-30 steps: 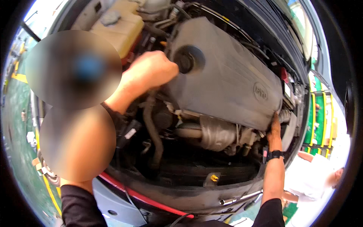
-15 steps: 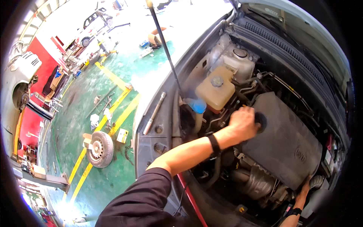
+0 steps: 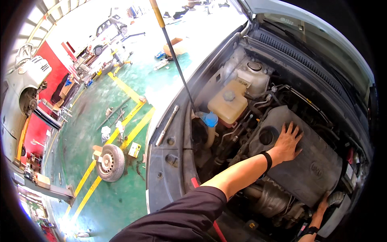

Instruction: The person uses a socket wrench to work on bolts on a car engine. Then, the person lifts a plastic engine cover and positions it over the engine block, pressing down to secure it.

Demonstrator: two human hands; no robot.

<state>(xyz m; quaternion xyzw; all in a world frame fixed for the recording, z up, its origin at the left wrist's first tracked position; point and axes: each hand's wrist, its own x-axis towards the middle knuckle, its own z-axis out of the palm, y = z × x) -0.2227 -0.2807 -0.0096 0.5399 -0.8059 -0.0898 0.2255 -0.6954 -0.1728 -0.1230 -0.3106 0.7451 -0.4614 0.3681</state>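
Observation:
A dark grey plastic engine cover (image 3: 306, 141) lies over the engine in the open engine bay. My left hand (image 3: 287, 144) rests flat on its upper face with the fingers spread, just right of the round opening (image 3: 266, 136). At the cover's near right edge is my right hand (image 3: 321, 205), beside a ribbed hose (image 3: 335, 198); its fingers are mostly hidden, so its grip is unclear. Left of the cover sit a yellowed coolant tank (image 3: 228, 105) and a blue filler cap (image 3: 211, 119).
A metal bar tool (image 3: 167, 126) lies on the fender. The hood prop rod (image 3: 175, 56) rises beside the coolant tank. A red bar (image 3: 217, 230) passes under my left arm. On the green floor lie a wheel (image 3: 110, 163) and loose parts. A raised car (image 3: 22, 88) stands far left.
My left hand has moved from the cover's left end, where its fingers were curled, onto the top and spread flat. The right hand stays at the near right edge. The view has shifted slightly.

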